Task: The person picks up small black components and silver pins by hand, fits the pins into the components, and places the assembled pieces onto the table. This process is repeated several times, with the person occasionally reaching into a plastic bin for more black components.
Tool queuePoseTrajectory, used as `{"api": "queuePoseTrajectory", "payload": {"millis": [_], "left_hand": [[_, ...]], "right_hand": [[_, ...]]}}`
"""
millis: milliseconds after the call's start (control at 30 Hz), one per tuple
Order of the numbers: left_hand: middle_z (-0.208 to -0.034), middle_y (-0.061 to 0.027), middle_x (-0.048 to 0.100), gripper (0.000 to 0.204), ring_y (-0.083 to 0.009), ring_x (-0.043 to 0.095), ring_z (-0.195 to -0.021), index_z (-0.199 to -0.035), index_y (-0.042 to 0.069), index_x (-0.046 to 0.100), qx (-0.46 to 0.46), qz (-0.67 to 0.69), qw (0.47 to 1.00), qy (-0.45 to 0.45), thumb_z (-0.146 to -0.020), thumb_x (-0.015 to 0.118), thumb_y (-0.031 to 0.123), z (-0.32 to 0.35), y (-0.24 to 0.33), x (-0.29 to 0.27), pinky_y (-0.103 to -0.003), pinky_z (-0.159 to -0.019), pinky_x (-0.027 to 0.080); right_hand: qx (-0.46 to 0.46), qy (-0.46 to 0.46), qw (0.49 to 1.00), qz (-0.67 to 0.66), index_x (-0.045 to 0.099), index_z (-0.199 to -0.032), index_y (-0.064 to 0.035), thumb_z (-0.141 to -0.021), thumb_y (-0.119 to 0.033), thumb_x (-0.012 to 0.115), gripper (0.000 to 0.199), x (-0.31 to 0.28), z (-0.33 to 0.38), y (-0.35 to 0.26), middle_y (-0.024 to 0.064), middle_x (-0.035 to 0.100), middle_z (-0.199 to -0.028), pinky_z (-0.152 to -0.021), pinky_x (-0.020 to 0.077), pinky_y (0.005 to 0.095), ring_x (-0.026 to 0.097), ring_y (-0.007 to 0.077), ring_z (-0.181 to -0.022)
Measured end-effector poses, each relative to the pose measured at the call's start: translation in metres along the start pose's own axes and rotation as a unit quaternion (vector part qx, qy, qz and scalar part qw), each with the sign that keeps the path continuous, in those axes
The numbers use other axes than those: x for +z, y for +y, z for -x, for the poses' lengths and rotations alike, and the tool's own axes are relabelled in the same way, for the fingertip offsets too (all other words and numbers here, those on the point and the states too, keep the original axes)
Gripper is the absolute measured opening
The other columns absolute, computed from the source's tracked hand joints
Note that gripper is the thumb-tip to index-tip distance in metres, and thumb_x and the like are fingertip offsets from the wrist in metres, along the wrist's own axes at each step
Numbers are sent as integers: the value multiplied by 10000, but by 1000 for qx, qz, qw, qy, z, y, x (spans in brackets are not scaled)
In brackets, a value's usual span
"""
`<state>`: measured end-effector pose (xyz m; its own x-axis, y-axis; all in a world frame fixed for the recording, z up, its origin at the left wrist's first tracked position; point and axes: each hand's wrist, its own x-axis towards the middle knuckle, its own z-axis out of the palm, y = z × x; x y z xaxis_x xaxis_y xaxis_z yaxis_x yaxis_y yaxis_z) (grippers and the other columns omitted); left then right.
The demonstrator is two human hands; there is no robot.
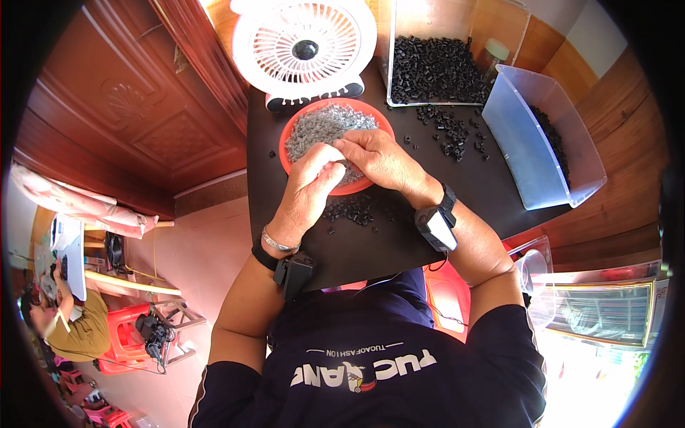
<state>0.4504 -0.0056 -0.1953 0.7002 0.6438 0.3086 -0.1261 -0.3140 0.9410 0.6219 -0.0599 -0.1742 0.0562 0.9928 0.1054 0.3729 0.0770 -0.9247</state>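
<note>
Both hands meet over the near side of a round red bowl point(287, 132) heaped with small clear and silvery pieces point(314, 128). The fingers of my left hand point(308, 187) are curled and pinched together. My right hand point(385, 158) comes in from the other side, its thumb and fingertips pinched right against the left ones. Whatever sits between the fingertips is too small and too covered to name. Just below the bowl, partly under my wrists, lies a scatter of small black pieces point(349, 210) on the dark table point(364, 250).
Behind the bowl stands a white fan point(305, 50). At the back right a clear bin point(435, 71) holds many black pieces, with more pieces point(455, 137) spilled before it. A bluish translucent bin point(524, 143) stands at the right edge. Far left, another person point(82, 324) sits working.
</note>
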Motion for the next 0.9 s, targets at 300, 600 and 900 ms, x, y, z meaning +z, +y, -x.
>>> {"api": "queuePoseTrajectory", "payload": {"millis": [300,600,900], "left_hand": [[-801,-26,564,184,-102,528,-709,-944,9,563,-102,148,984,7,-927,475,170,0,9,-7,-231,-659,407],[-778,-15,537,177,-115,544,-690,-1007,31,531,-114,269,956,17,-948,487,192,2,7,-11,-231,-634,416],[-755,-7,509,196,-104,547,-695,-975,27,531,-92,85,992,-4,-960,467,212,0,9,-7,-215,-607,411]], "right_hand": [[-13,-63,998,-13,586,-841,-17,-967,-205,525,234,-1,1,0,-16,531,-713,-619,401,230,473,65,-680],[-38,-45,988,-140,603,-882,-32,-926,-133,618,111,-8,8,-14,-49,541,-793,-672,408,219,475,41,-751],[-49,-72,988,-125,615,-859,-31,-895,-130,665,117,-10,10,-18,-41,557,-795,-670,409,217,490,48,-746]]}}
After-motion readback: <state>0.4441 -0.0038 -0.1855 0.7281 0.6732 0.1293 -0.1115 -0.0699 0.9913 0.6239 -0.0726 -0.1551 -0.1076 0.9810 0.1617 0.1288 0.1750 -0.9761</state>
